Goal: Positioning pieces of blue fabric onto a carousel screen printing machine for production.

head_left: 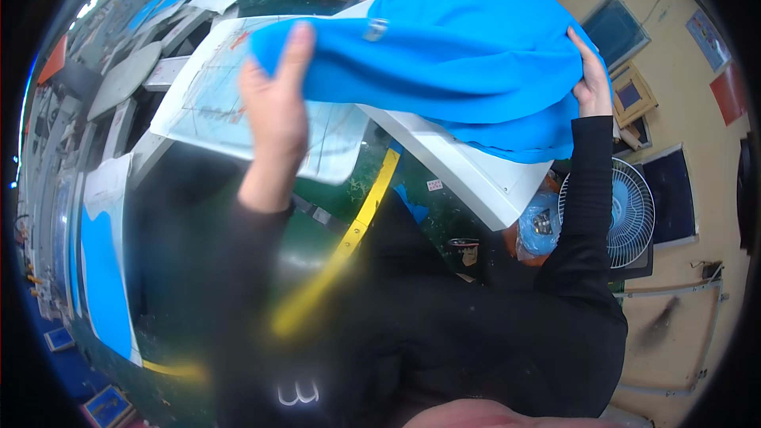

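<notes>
While left hand (pixel 277 111) pinches blue cloth (pixel 491 47), right hand (pixel 590 89), fingers half-curled, grips edge over table (pixel 464 176): likely straightening; next needs even tension.

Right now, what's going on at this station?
A person in black sleeves is handling blue fabric. The left hand grips one end, with a fold stretching across to the right hand, which touches the far side. The rest is heaped on a white bench, beside a stained, pale board.
</notes>
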A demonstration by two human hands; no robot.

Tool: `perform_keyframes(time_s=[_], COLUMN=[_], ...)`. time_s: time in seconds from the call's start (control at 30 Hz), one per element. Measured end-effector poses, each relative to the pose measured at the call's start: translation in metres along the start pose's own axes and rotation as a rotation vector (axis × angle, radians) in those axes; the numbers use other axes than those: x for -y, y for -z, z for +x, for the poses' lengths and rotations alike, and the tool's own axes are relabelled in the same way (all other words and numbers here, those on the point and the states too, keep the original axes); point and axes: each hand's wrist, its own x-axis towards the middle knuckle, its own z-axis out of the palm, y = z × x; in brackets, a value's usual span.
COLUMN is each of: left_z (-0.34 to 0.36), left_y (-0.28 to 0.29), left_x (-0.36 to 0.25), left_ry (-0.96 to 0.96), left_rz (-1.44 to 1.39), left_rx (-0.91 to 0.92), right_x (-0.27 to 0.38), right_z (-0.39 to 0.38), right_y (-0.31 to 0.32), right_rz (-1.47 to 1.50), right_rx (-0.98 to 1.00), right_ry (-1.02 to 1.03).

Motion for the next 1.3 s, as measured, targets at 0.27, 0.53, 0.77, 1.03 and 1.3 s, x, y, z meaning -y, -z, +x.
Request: perform_keyframes(time_s=[0.27,0.53,0.77,1.03,1.3], left_z=[0.065,0.163,0.240,0.192,0.080], left_y=[0.017,0.005,-0.013,-0.039,0.228], left_x=[-0.191,-0.239,-0.272,-0.370,-0.312], left_ry=[-0.463,-0.362,0.138,-0.055,0.266], left_rz=[-0.006,0.669,0.817,0.973,0.981], left_rx=[-0.268,-0.499,-0.680,-0.528,-0.466], right_x=[0.104,0.096,0.079,0.141,-0.073], right_z=[0.090,0.239,0.354,0.325,0.152], right_y=[-0.122,-0.294,-0.377,-0.393,-0.531], right_rz=[0.126,0.406,0.199,0.317,0.001], right_rx=[0.400,0.767,1.015,1.123,1.076], right_ry=[0.302,0.227,-0.134,0.286,0.116])
